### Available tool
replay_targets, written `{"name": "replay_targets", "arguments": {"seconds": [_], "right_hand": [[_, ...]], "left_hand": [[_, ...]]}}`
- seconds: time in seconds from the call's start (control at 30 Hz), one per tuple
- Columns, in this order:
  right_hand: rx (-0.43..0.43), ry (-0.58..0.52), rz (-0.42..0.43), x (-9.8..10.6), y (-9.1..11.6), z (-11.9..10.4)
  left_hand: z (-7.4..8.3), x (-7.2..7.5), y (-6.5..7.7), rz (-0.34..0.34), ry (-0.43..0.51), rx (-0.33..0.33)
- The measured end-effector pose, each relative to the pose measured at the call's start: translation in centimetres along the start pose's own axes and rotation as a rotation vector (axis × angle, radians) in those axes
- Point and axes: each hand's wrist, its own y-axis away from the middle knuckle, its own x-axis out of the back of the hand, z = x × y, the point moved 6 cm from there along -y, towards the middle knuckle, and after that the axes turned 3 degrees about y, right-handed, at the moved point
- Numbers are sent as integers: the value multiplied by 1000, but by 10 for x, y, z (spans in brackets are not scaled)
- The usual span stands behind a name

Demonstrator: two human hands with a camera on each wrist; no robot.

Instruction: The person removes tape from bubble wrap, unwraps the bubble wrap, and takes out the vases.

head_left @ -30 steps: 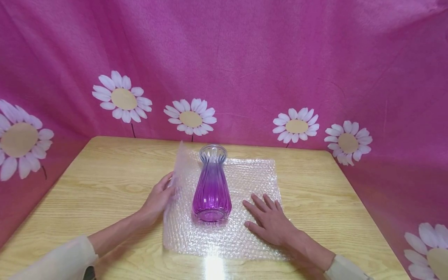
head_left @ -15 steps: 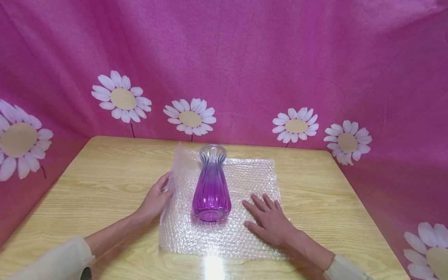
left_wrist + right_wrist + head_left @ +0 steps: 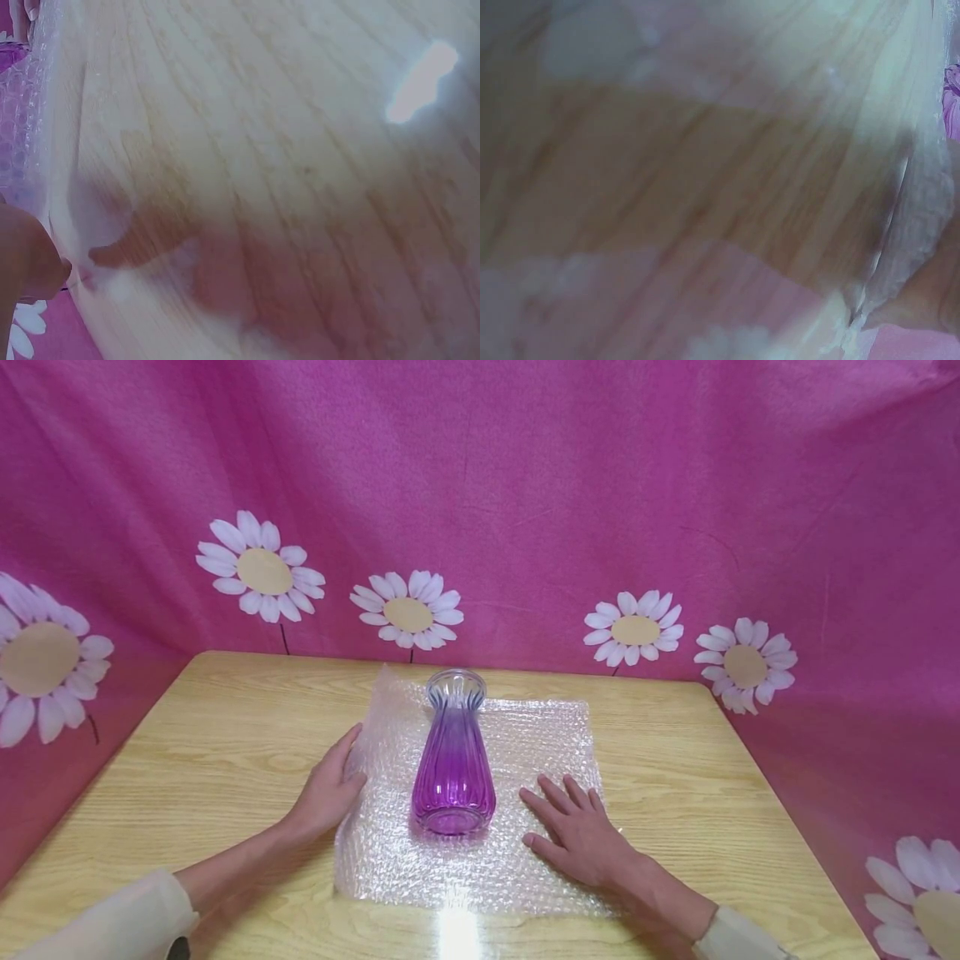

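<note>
A glass vase (image 3: 453,768), clear at its flared mouth and purple toward the base, lies on its side on a sheet of bubble wrap (image 3: 525,743). Its mouth points to the far side of the table. My left hand (image 3: 326,793) holds the left edge of the sheet, which stands slightly raised there with its far corner up. In the left wrist view part of the left hand (image 3: 30,255) shows beside the bubble wrap (image 3: 19,127). My right hand (image 3: 577,835) rests flat with spread fingers on the right part of the sheet, apart from the vase.
The wooden table (image 3: 225,735) carries the sheet near its middle. A pink cloth (image 3: 525,510) printed with white daisies hangs round the back and sides. Light glares off the table (image 3: 459,935) at the near edge of the sheet.
My left hand has moved a little left and outward, and the raised left edge of the bubble wrap has leaned lower with it. The vase and my right hand have stayed in place.
</note>
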Motion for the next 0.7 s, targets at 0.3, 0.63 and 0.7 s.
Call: {"name": "replay_targets", "arguments": {"seconds": [0.3,0.63,0.7], "right_hand": [[0,-5,-2,-2,0,1],[4,7,-3,-2,0,2],[5,5,-4,-1,0,1]], "left_hand": [[-1,3,-1,-47,-126,-56],[-4,6,0,-92,-228,-60],[-4,6,0,-92,-254,-56]]}}
